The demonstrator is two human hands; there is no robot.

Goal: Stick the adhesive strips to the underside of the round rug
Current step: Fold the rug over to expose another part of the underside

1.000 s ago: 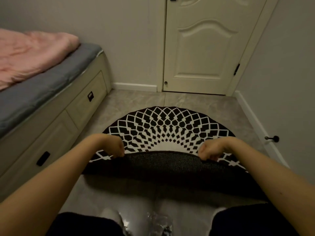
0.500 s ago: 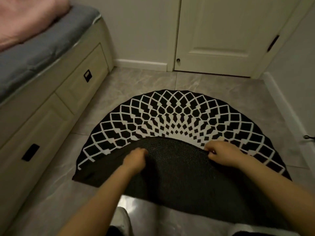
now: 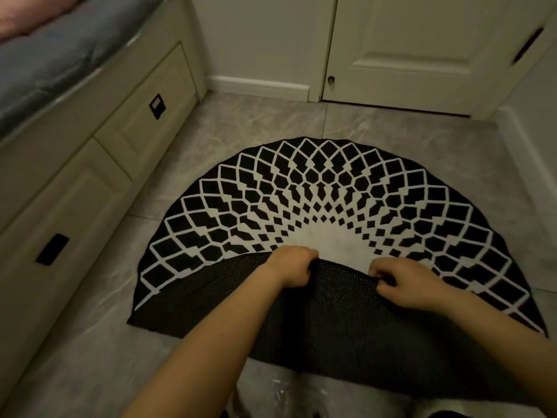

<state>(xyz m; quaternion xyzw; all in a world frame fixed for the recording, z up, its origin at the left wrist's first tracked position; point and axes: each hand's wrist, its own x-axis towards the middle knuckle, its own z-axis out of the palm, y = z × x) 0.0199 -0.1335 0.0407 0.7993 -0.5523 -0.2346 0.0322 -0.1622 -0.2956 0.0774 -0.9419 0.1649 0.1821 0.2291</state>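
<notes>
Rug (image 3: 316, 191) folded over, mesh underside up; left hand (image 3: 291, 265) and right hand (image 3: 404, 282) grip its edge.

bed drawers (image 3: 90, 164) tight along the left, closed door (image 3: 422, 49) ahead, wall (image 3: 542, 122) on the right, bare floor (image 3: 271, 122) past the rug (image 3: 331, 200)

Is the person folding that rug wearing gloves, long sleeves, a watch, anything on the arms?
No. The left hand and right hand are bare, without gloves, and no rings or watch show. Both forearms are uncovered as far as the picture's lower edge, so no sleeve is in view.
</notes>
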